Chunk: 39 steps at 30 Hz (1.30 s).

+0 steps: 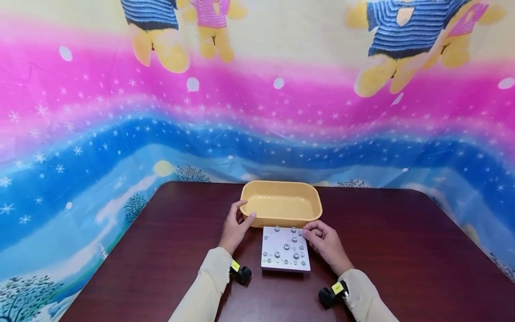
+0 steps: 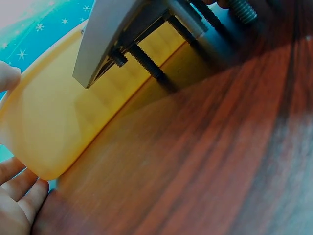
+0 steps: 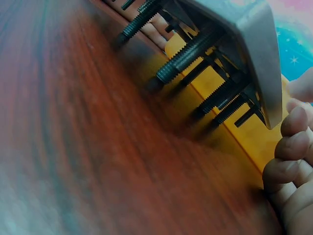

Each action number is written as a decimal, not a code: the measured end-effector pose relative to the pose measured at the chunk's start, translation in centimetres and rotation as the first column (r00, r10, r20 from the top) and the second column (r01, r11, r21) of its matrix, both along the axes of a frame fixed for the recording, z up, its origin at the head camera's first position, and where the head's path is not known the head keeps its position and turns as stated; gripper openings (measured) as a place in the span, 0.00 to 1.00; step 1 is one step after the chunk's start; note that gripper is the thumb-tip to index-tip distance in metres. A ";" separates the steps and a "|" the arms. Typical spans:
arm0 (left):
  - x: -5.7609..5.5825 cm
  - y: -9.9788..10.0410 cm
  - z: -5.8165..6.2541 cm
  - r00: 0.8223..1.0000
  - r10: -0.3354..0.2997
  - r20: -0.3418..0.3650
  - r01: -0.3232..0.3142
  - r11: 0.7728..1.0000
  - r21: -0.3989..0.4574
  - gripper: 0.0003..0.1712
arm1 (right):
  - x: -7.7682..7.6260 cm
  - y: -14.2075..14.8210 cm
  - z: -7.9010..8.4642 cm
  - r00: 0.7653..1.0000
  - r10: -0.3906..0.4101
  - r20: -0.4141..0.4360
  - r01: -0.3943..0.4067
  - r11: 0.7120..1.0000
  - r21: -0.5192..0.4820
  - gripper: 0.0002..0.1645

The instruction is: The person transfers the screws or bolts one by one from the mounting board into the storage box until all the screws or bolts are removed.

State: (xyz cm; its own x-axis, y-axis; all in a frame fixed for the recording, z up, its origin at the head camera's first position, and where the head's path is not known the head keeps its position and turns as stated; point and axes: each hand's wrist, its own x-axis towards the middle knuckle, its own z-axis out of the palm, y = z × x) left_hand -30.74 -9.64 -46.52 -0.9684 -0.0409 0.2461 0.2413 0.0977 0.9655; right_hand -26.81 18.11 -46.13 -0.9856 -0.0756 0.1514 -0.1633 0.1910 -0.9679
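A square metal plate [image 1: 281, 246] stands raised off the table, with several bolts of different sizes in it. Round bolt heads show on top; threaded shanks [image 3: 178, 61] hang beneath. Against its far side is a yellow plastic bin [image 1: 281, 222]. My left hand [image 1: 234, 229] touches the bin's near left corner, thumb toward the front wall and the other fingers fairly straight along the left end. At the plate's far right corner my right hand [image 1: 326, 243] has curled fingers, thumb and forefinger together. They seem to pinch a small bolt there, mostly hidden by the fingertips.
The dark red-brown table [image 1: 181, 268] reaches out on both sides of the plate. Behind it hangs a printed cloth [image 1: 257, 112] with snowflakes and bears. Small black cameras [image 1: 243, 274] are strapped to both wrists.
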 end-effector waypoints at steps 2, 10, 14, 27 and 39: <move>0.0 0.0 0.0 1.000 0.002 0.001 -0.002 1.000 0.000 0.33 | 0.1 -0.1 0.2 1.000 0.022 0.010 -0.023 1.000 0.018 0.13; -0.2 -0.2 -0.2 1.000 0.012 0.008 -0.011 1.000 -0.025 0.31 | 1.5 -0.9 2.5 0.999 0.035 -0.023 -0.032 0.994 0.106 0.11; -0.1 -0.2 0.0 1.000 0.006 0.004 -0.006 1.000 -0.025 0.31 | 1.6 -0.9 2.7 0.999 0.030 -0.027 -0.027 0.994 0.104 0.11; -0.2 -0.2 -0.1 1.000 0.021 -0.017 -0.021 0.999 -0.027 0.31 | -0.2 -0.4 0.4 1.000 0.027 0.004 -0.027 0.993 0.113 0.12; -0.1 -0.2 0.0 1.000 0.021 -0.002 -0.022 0.999 -0.031 0.31 | -0.4 -0.4 -0.1 0.999 0.033 -0.030 -0.031 0.996 0.088 0.15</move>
State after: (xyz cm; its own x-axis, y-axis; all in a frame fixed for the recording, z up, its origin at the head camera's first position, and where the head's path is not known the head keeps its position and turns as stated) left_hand -30.85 -9.81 -46.50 -0.9669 -0.0539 0.2494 0.2406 0.1331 0.9615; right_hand -27.16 17.76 -46.22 -0.9774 -0.1213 0.1732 -0.2003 0.2688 -0.9421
